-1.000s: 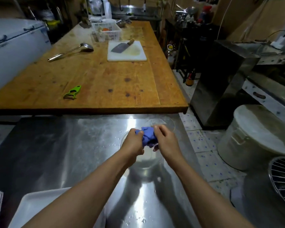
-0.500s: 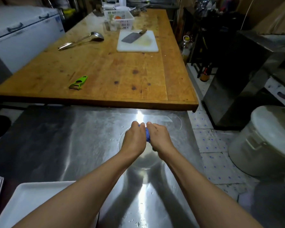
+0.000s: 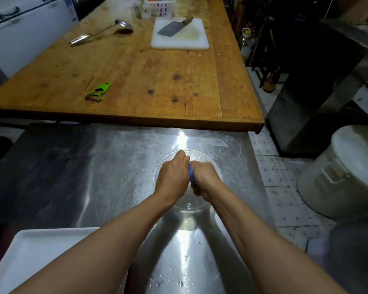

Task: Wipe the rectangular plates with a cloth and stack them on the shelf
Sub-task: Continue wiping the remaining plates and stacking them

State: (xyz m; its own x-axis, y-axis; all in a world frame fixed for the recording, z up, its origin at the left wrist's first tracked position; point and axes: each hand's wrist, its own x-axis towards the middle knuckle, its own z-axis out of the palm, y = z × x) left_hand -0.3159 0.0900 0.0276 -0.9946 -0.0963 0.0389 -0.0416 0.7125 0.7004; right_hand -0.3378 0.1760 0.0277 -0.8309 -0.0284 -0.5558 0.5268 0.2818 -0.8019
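Both my hands squeeze a blue cloth [image 3: 191, 174] between them, just over a clear glass bowl [image 3: 187, 205] that stands on the steel counter [image 3: 94, 177]. My left hand [image 3: 173, 177] grips the cloth from the left, and my right hand [image 3: 204, 180] grips it from the right. Only a thin blue strip of cloth shows between the fists. A white rectangular plate [image 3: 36, 257] lies at the near left of the counter, partly under my left forearm.
Beyond the counter, the wooden table [image 3: 136, 77] holds a green peeler [image 3: 98, 91], a ladle [image 3: 102, 32], a white cutting board [image 3: 180, 35] with a cleaver [image 3: 172, 27], and a white basket [image 3: 157, 7]. A large white lidded bucket [image 3: 348, 172] stands on the tiled floor at right.
My hands have closed together around the cloth, so much less of it shows than a second ago. The view has tilted down and nearer to the counter.
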